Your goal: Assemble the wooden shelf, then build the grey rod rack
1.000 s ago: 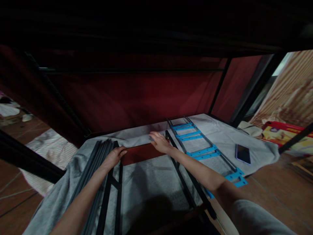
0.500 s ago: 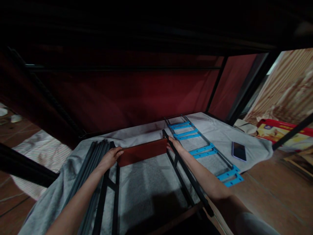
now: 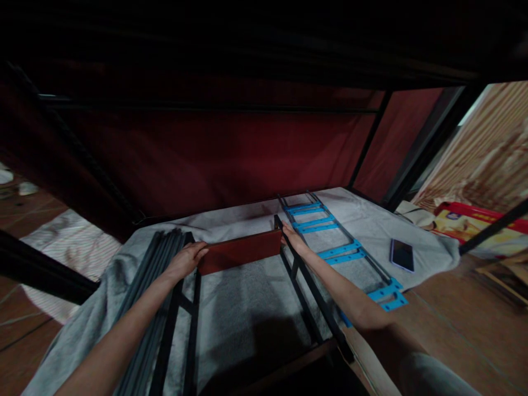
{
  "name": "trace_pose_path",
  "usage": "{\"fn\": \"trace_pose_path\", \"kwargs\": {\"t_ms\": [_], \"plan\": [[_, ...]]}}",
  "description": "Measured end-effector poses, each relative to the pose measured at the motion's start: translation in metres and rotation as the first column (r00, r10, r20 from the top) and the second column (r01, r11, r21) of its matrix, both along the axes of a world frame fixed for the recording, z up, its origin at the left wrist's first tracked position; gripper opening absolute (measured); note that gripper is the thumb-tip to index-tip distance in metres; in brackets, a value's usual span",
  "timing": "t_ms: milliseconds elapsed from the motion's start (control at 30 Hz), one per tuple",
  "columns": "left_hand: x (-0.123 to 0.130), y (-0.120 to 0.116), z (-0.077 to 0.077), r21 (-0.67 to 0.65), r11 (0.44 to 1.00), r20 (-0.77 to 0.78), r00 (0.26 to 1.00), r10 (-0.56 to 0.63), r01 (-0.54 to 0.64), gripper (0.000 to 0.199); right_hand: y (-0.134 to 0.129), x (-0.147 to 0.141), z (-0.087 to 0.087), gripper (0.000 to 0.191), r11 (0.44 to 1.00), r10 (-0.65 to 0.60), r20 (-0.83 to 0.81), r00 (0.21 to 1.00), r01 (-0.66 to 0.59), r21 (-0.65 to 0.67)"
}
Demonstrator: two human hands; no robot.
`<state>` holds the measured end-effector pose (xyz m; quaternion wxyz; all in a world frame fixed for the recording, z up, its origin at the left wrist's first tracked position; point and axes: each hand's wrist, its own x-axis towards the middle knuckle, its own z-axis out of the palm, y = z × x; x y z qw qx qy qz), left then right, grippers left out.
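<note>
Gripping both ends of the red-brown board [image 3: 240, 251], the left hand [image 3: 184, 262] and right hand [image 3: 292, 240] are clasping it. A second ago the right hand was lying flat above; the board is now standing between the black frame rails [image 3: 307, 291].

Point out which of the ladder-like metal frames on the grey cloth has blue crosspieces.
The frame on the right, lying flat beside the phone. Its rungs are blue; the two black frames flanking the red board have black ones.

Left hand [image 3: 185, 260] and right hand [image 3: 293, 242] gripping opposite ends of red-brown board [image 3: 240, 251], board between black frame rails [image 3: 307, 291], grey cloth [image 3: 247, 308] beneath, blue-bracketed ladder frame [image 3: 342, 247] and phone [image 3: 401, 254] at right
</note>
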<state>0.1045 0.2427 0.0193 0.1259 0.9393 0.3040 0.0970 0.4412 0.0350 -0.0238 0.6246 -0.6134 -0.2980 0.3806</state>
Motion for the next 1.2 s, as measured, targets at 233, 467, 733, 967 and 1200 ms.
{"fn": "trace_pose_path", "kwargs": {"t_ms": [233,467,733,967,1200], "plan": [[0.002,-0.001,-0.001,0.042,0.999,-0.060,0.998,0.010,-0.007,0.045,-0.006,0.000,0.011,0.070,0.994,0.101,0.061,0.993,-0.098,-0.052],[0.003,-0.007,0.002,0.025,0.999,-0.008,1.000,0.024,-0.024,0.038,-0.009,0.006,0.020,0.079,0.968,0.218,0.502,0.837,-0.119,-0.222],[0.003,-0.014,0.002,0.016,0.998,0.024,0.998,0.060,-0.060,0.035,-0.006,-0.018,0.039,0.041,0.916,0.286,0.805,0.519,0.097,-0.389],[0.000,-0.015,0.004,-0.222,0.972,0.432,0.887,0.165,-0.073,0.036,-0.001,-0.020,0.046,0.034,0.870,0.405,0.840,0.362,0.132,-0.476],[-0.016,-0.022,-0.024,-0.788,0.608,0.518,0.424,0.743,-0.103,0.047,0.001,-0.015,0.039,0.034,0.865,0.408,0.853,0.325,0.160,-0.475]]}}
